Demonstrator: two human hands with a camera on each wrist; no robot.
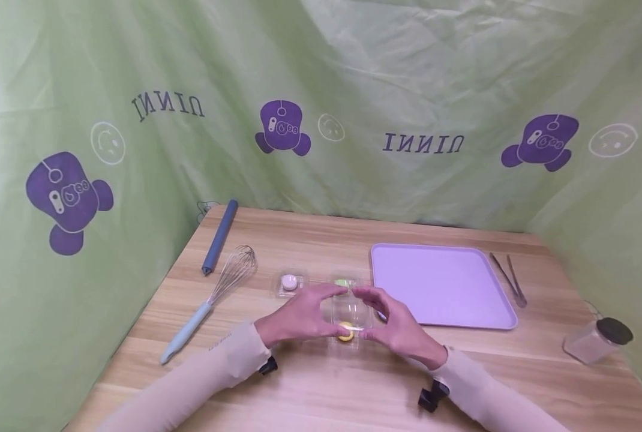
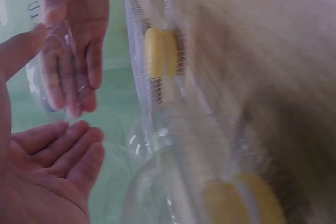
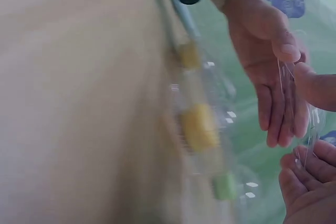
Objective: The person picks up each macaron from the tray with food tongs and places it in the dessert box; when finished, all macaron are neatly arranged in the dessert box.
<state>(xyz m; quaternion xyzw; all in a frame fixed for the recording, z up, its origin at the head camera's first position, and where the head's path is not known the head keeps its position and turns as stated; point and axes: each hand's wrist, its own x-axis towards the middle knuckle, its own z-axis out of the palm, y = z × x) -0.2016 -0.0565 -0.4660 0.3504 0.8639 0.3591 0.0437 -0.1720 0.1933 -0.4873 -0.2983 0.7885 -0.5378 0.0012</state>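
Note:
A clear plastic macaron box [image 1: 348, 312] lies mid-table. It holds a yellow macaron [image 1: 345, 331], a green one [image 1: 342, 282] and a pale pink one [image 1: 290, 282]. My left hand [image 1: 321, 312] and right hand [image 1: 386, 315] face each other over it and pinch its raised clear lid [image 2: 37, 85] between thumbs and fingers. The left wrist view shows my left hand [image 2: 47, 171] below the right hand [image 2: 73, 61], with a yellow macaron [image 2: 160, 51] behind. In the right wrist view the lid [image 3: 310, 124] stands between my right hand [image 3: 307, 182] and left hand [image 3: 268, 72].
A lilac tray [image 1: 442, 285] lies right of the box, with metal tongs [image 1: 509, 279] beyond it. A whisk [image 1: 229, 285] and a blue rolled stick [image 1: 219, 237] lie on the left. A dark-lidded jar [image 1: 596, 341] stands near the right edge. Green cloth walls the table.

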